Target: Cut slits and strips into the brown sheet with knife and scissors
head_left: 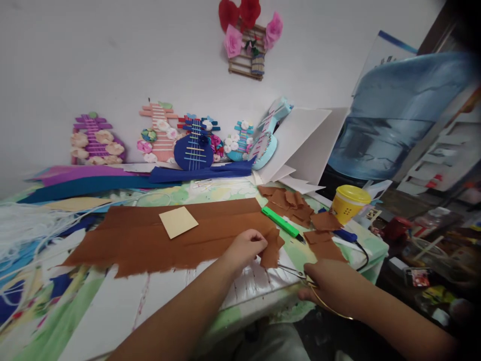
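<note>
A long brown cloth [150, 243] with ragged edges lies across a white board [112, 296]. My left hand [246, 249] pinches the cloth near its right end, fingers closed. My right hand [332, 286] is wrapped round the gold handles of a pair of scissors [296, 272], whose blades point left at the cloth's right edge. How far the blades are apart is hard to tell. On the cloth rests a square beige card [178, 222]. A green utility knife [281, 222] lies beyond the hands, beside several cut brown pieces [289, 203].
A yellow-lidded cup [349, 203] and a blue-handled tool [345, 235] with a cord sit at right. Behind them stands a large water bottle [391, 115]. Decorated instrument-shaped crafts [193, 145] line the wall; white strings [22, 235] lie at left.
</note>
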Demonstrator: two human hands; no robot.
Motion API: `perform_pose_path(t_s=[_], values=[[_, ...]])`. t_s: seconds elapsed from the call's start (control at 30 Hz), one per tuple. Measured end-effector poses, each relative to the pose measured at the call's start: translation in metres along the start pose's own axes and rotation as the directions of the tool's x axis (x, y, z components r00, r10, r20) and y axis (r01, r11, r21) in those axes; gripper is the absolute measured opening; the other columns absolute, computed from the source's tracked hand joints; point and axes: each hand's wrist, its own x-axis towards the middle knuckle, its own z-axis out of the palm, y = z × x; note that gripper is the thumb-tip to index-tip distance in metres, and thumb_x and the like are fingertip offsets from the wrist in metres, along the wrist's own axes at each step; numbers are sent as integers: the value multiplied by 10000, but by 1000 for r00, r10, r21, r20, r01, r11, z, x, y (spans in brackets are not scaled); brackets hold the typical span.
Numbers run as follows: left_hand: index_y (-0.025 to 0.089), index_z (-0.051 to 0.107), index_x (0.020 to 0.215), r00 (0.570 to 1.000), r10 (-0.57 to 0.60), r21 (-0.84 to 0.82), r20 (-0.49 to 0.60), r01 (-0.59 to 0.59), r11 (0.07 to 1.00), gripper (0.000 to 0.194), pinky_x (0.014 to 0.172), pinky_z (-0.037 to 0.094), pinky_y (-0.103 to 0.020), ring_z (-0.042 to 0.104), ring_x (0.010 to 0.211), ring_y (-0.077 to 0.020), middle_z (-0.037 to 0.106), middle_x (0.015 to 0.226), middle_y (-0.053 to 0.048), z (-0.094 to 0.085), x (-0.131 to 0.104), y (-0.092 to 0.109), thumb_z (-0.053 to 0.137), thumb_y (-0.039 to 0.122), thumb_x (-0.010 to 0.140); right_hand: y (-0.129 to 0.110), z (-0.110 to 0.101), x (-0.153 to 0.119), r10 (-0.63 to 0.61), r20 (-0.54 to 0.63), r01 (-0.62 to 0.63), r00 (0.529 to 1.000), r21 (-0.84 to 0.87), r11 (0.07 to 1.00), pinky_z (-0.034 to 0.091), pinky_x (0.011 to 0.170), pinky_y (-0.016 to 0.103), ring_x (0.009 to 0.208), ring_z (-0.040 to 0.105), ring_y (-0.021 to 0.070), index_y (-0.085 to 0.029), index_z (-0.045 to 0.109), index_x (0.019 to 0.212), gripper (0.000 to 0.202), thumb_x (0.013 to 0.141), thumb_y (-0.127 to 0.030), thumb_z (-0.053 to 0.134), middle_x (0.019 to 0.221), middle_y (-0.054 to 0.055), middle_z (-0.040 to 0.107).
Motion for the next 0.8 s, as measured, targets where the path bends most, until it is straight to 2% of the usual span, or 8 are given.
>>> perform_pose_path(t_s=[0.13, 0.3, 0.4, 0.53, 0.67, 0.8], values=[[170, 469, 643, 998, 56, 87, -29, -53, 995, 63, 493, 369, -179, 474, 528, -87, 483, 585, 38, -5, -5, 1, 453, 167, 703, 26, 6, -14, 51, -28, -50, 998, 35, 998, 314, 531, 295, 702, 570, 275, -202, 554, 817, 363, 709, -530, 441, 749, 105, 622], [180, 496, 637, 982, 187, 336, 7, -178, 925, 74, 473, 340, -186, 474, 527, -100, 489, 554, 49, -8, -5, 9, 462, 164, 701, 52, 11, -10, 94, -95, -91, 991, 36, 995, 311, 528, 295, 703, 569, 273, -213, 526, 870, 343, 722, -508, 437, 781, 105, 625], [185, 512, 651, 961, 275, 509, 36, -254, 822, 80, 504, 347, -200, 488, 575, -112, 512, 593, 40, -10, 8, 19, 472, 174, 719, 57, 8, 1, 54, -155, -49, 987, 34, 998, 307, 522, 285, 703, 568, 262, -209, 512, 850, 333, 718, -508, 447, 771, 90, 620], [174, 532, 726, 931, 358, 710, 75, -302, 637, 93, 582, 386, -245, 503, 645, -124, 536, 679, 22, -21, 34, 36, 466, 203, 786, 58, 3, 17, -14, -179, 22, 984, 45, 999, 310, 520, 279, 694, 574, 254, -200, 501, 854, 340, 712, -506, 459, 764, 85, 621], [144, 542, 858, 922, 370, 848, 109, -280, 449, 160, 682, 430, -326, 529, 747, -142, 551, 838, -20, -35, 62, 45, 466, 285, 842, 60, 2, 32, -74, -191, 80, 979, 26, 996, 332, 546, 292, 719, 580, 262, -179, 529, 812, 355, 690, -510, 489, 786, 103, 620], [149, 518, 984, 931, 351, 919, 102, -224, 325, 209, 717, 443, -357, 533, 829, -164, 532, 981, -51, -42, 90, 43, 461, 298, 850, 64, 1, 45, -102, -184, 104, 978, 1, 995, 354, 549, 302, 715, 588, 272, -176, 549, 834, 368, 686, -509, 493, 775, 105, 626]])
